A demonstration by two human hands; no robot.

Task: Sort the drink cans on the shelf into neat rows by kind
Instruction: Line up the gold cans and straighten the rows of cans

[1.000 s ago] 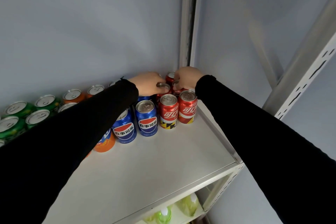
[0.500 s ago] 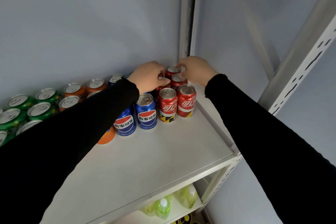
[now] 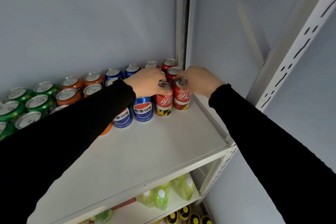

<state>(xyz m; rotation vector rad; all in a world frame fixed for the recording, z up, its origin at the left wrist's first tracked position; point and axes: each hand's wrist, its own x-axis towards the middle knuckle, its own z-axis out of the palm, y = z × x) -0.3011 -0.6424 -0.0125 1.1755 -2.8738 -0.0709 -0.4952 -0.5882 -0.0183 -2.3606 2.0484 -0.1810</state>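
Both hands have drawn forward, left hand (image 3: pixel 148 82) and right hand (image 3: pixel 198 81) each gripping a front red can (image 3: pixel 182 96); colours grouped, rows nearly squared.

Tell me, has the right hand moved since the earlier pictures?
Yes. The right hand came forward from the rear cans by the corner post onto the front right Coca-Cola can.

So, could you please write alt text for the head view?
Two black-sleeved arms reach to a white shelf; the left hand and right hand each grip a front red can, beside blue cans, orange cans and green cans in rows.
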